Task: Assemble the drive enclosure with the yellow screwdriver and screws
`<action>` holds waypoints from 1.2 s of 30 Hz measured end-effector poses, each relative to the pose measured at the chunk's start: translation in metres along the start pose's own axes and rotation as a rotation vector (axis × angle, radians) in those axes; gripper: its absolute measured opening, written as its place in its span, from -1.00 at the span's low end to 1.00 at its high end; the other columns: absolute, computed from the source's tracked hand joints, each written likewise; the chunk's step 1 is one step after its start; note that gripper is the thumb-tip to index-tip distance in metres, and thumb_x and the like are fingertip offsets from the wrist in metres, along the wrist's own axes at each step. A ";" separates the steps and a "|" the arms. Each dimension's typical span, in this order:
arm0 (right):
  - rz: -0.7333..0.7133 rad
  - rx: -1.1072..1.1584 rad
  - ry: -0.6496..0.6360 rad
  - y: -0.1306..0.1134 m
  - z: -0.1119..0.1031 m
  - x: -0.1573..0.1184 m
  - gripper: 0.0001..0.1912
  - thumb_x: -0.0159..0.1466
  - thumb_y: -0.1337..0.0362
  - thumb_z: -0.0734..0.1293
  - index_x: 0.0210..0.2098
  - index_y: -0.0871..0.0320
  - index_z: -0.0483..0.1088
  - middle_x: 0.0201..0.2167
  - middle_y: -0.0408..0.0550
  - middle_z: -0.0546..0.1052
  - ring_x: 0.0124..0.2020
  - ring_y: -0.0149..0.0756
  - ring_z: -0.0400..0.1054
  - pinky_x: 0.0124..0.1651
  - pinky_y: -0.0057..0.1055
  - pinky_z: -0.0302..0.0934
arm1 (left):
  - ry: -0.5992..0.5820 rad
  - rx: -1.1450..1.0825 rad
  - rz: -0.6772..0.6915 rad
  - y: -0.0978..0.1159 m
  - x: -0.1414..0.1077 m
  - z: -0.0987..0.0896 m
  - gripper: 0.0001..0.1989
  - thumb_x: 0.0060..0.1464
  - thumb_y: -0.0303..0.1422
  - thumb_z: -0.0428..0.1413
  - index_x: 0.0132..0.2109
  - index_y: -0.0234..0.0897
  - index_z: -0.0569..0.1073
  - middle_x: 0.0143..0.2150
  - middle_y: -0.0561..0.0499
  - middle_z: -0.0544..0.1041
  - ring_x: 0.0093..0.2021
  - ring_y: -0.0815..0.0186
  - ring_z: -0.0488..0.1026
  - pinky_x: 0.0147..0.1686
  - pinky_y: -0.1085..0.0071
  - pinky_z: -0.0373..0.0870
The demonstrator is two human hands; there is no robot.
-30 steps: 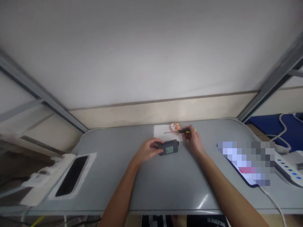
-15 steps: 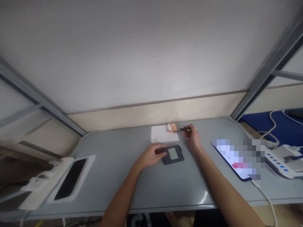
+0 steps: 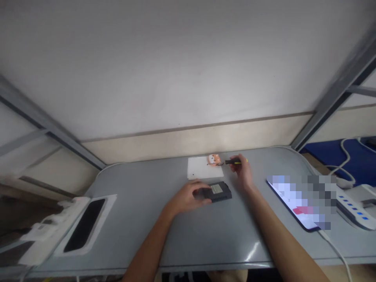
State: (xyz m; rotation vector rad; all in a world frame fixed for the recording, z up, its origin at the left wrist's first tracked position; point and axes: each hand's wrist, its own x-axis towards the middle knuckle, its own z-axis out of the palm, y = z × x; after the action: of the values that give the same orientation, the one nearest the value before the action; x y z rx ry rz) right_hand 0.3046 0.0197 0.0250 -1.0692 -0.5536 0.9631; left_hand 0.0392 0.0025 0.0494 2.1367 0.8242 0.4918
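Note:
My left hand (image 3: pixel 192 197) grips the left side of a flat dark box (image 3: pixel 222 192) with a pale label on its top and a row of slots along its near edge. The box is tilted, its near side showing. My right hand (image 3: pixel 242 172) is closed round the black and yellow handle of a screwdriver (image 3: pixel 234 161), whose thin shaft points left over a sheet of white paper (image 3: pixel 199 167). Behind the shaft, at the paper's right end, sits a small orange and white animal-faced item (image 3: pixel 214 158).
On the right lie a lit phone (image 3: pixel 289 203), partly pixelated, with a white cable, and a white power strip (image 3: pixel 354 209). Over on the left a dark phone-like slab (image 3: pixel 85 225) rests on white paper beside another power strip (image 3: pixel 55 231). A wall (image 3: pixel 188 70) closes off the back.
My left hand has tipped the dark box, so its slotted near edge now shows. The screwdriver stays in my right hand, slightly farther right in the picture. The whole view has shifted a little.

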 end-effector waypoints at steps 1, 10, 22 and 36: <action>0.003 0.030 -0.001 -0.002 0.001 -0.001 -0.63 0.21 -0.08 0.37 -0.40 0.11 0.52 -0.54 -0.13 0.46 -0.55 -0.38 0.24 -0.45 -0.37 0.09 | 0.007 -0.008 -0.015 0.000 0.000 -0.001 -0.61 0.21 -0.15 0.27 0.13 -0.14 0.59 -0.02 -0.08 0.60 -0.17 0.25 0.51 -0.15 0.36 0.45; -0.029 0.167 -0.162 -0.016 0.009 -0.018 -0.71 0.18 0.07 0.36 -0.53 0.12 0.50 -0.53 -0.10 0.40 -0.50 -0.37 0.20 -0.45 -0.39 0.10 | 0.087 -0.015 -0.163 -0.002 0.001 0.001 -0.46 0.43 -0.01 -0.09 -0.28 -0.31 0.56 -0.38 0.03 0.53 -0.37 0.30 0.40 -0.32 0.40 0.29; -0.023 -0.007 -0.326 -0.018 0.013 -0.029 -0.61 0.22 -0.07 0.28 -0.52 0.07 0.46 -0.45 -0.03 0.40 -0.43 -0.25 0.20 -0.34 -0.28 0.12 | 0.328 -0.104 -0.058 -0.003 0.007 -0.002 -0.46 0.44 0.00 -0.17 -0.06 -0.23 0.59 -0.19 -0.05 0.60 -0.21 0.26 0.49 -0.10 0.33 0.41; 0.001 0.019 -0.356 -0.015 0.012 -0.028 -0.63 0.22 -0.03 0.30 -0.52 0.11 0.48 -0.49 -0.04 0.38 -0.45 -0.29 0.20 -0.37 -0.32 0.13 | 0.449 0.090 0.281 0.002 0.003 0.003 -0.79 0.34 -0.44 0.01 -0.13 -0.23 0.55 -0.21 -0.06 0.53 -0.23 0.30 0.48 -0.20 0.36 0.42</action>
State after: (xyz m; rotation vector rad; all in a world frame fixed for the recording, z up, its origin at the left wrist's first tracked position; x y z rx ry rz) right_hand 0.2875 -0.0013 0.0452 -0.8843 -0.8328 1.1670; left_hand 0.0439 0.0019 0.0491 2.2715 0.7957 1.1302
